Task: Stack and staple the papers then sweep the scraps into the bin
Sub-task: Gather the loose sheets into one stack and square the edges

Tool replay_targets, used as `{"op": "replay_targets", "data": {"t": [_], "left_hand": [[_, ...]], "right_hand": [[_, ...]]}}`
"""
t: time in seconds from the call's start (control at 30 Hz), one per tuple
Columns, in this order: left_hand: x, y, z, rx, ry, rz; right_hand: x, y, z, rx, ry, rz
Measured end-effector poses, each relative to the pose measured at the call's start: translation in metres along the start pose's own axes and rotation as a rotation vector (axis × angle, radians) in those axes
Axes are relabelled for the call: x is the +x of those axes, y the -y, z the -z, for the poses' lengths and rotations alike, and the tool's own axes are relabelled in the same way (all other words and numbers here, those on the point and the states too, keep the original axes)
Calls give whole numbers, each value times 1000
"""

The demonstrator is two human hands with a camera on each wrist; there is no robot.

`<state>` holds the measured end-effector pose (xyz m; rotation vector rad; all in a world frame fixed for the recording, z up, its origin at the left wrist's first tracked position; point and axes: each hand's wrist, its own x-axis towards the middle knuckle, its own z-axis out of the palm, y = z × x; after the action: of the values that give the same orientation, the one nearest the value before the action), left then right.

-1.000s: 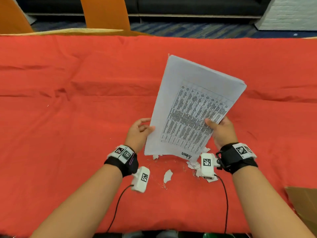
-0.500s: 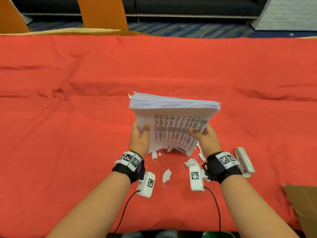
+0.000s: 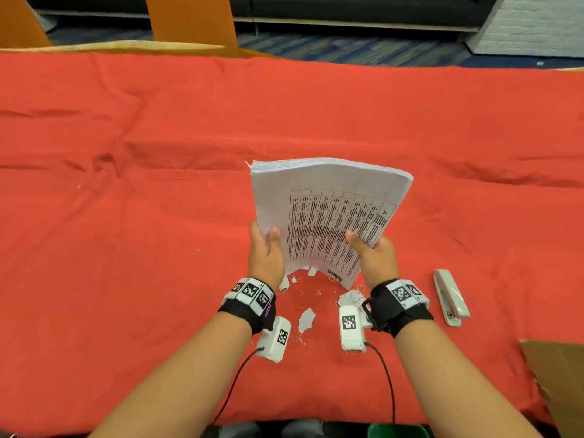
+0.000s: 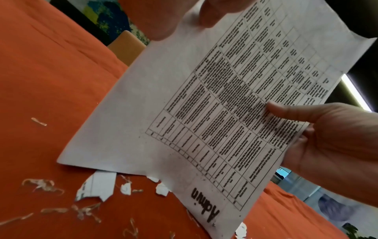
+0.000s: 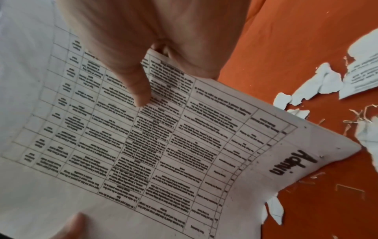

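A thick stack of printed papers (image 3: 319, 213) stands tilted on its lower corner on the red cloth, a table of text and "Admin" on the top sheet (image 4: 204, 113) (image 5: 143, 153). My left hand (image 3: 265, 248) grips its left edge, thumb on the front. My right hand (image 3: 373, 254) grips the right edge, thumb (image 5: 139, 90) pressed on the print. White paper scraps (image 3: 306, 320) (image 4: 96, 186) (image 5: 319, 84) and loose staples (image 4: 81, 211) lie under and in front of the stack. A grey stapler (image 3: 450, 297) lies right of my right wrist.
A red cloth (image 3: 126, 216) covers the whole table. A brown cardboard piece (image 3: 559, 374) pokes in at the near right edge. Something green (image 3: 395, 431) shows below the table's front edge. Orange chairs (image 3: 189, 23) stand behind the far edge.
The stack went from held up and slanted, to upright on the cloth, to now tilted back with its top edge fanned. Both hands kept their grip and moved nearer.
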<state>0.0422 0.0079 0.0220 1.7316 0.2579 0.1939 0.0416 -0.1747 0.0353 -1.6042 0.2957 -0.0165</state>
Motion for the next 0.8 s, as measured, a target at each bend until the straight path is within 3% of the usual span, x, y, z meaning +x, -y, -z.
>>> {"op": "replay_targets", "data": {"t": [0.57,0.73,0.8], "left_hand": [[12,8,-7,54,77,-20],[35,-49,-6,238,94,-216],[46,-72,-2,402,142,-309]], "right_hand": [[14,-1,7,66,11,-50],[31,20,30,-42,11,15],[38,42,49,-129,-104,127]]}}
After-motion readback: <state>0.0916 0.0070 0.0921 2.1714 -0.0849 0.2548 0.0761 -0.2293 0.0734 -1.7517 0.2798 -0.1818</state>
